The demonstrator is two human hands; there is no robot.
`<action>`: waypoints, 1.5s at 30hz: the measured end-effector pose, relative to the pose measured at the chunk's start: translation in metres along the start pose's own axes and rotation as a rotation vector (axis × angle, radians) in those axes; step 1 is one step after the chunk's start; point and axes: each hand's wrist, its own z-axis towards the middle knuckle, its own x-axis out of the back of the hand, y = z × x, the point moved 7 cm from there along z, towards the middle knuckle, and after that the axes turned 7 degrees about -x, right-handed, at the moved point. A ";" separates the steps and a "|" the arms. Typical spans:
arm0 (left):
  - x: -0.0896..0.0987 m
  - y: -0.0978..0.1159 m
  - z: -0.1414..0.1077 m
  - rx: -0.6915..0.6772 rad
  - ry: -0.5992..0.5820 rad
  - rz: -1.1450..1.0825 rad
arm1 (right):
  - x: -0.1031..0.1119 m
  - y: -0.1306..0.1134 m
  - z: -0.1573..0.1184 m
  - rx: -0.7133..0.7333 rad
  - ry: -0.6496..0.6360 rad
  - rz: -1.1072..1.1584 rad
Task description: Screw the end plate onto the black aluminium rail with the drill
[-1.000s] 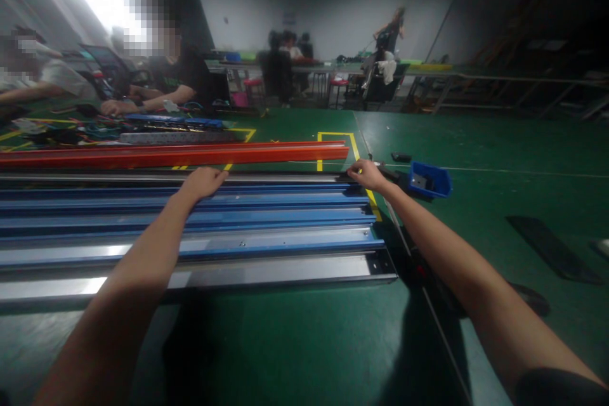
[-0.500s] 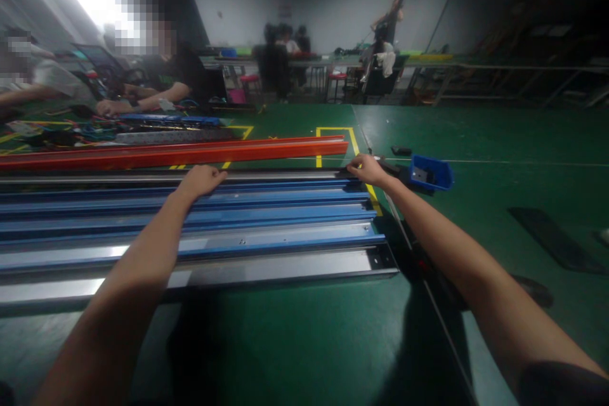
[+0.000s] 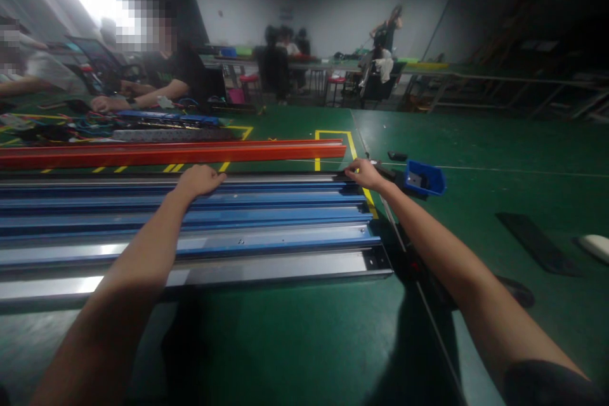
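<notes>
A long black-edged metal channel (image 3: 271,177) lies across the floor in front of me, the farthest of a row of parallel channels. My left hand (image 3: 198,181) is closed over its edge, fingers curled. At the channel's right end, my right hand (image 3: 362,174) pinches with thumb and fingertips; whether a small part is also between them I cannot make out. Several blue-edged channels (image 3: 285,212) lie nearer to me. Closest is a silver channel (image 3: 285,266) with a dark end piece. Beyond my hands runs a red channel (image 3: 266,153).
A blue bin (image 3: 424,179) with metal parts stands right of my right hand. A dark flat plate (image 3: 537,244) lies on the green floor (image 3: 285,342). A cord crosses the floor. Two people sit at left by bundled wires (image 3: 85,130); others are at the back tables.
The black-edged channel's left stretch has shifted slightly toward me, so more yellow floor marks show beside the red channel. Both hands keep nearly the same grip. My view has turned slightly.
</notes>
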 end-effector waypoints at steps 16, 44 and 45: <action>-0.003 0.004 -0.001 0.051 -0.009 0.017 | 0.000 -0.003 0.001 -0.038 -0.003 -0.065; -0.026 -0.004 0.069 -0.058 0.183 -0.097 | -0.027 0.024 0.061 -0.124 -0.065 -0.217; -0.027 -0.004 0.069 -0.059 0.184 -0.100 | -0.028 0.024 0.061 -0.121 -0.066 -0.215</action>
